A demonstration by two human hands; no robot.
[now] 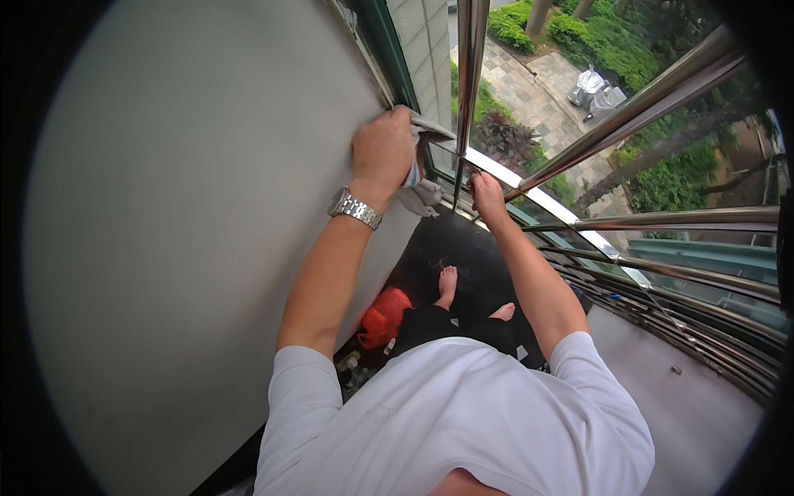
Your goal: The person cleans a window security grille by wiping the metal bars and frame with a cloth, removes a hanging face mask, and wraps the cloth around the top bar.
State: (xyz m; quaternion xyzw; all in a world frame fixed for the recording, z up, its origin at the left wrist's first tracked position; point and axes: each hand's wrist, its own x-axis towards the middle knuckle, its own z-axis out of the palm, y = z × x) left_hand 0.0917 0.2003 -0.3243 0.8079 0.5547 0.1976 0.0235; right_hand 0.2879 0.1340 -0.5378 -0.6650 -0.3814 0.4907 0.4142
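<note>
A pale cloth (417, 197) with coloured stripes is bunched in my left hand (383, 149). That hand is at the edge of the white wall (205, 186), beside the dark green window frame (394, 56); part of the cloth lies towards the metal bars and the rest hangs down. A metal wristwatch (355, 209) is on my left wrist. My right hand (487, 193) is closed around a thin part of the stainless steel window grille (546, 199), just below its flat crossbar. The fingertips of both hands are partly hidden.
Polished vertical bars (472, 68) run close in front of me. Beyond them, far below, lie a paved path (515, 80), shrubs and covered vehicles (595, 93). My bare feet (448, 282) are on a dark floor (477, 248), with a red plastic bag (384, 316) by the wall.
</note>
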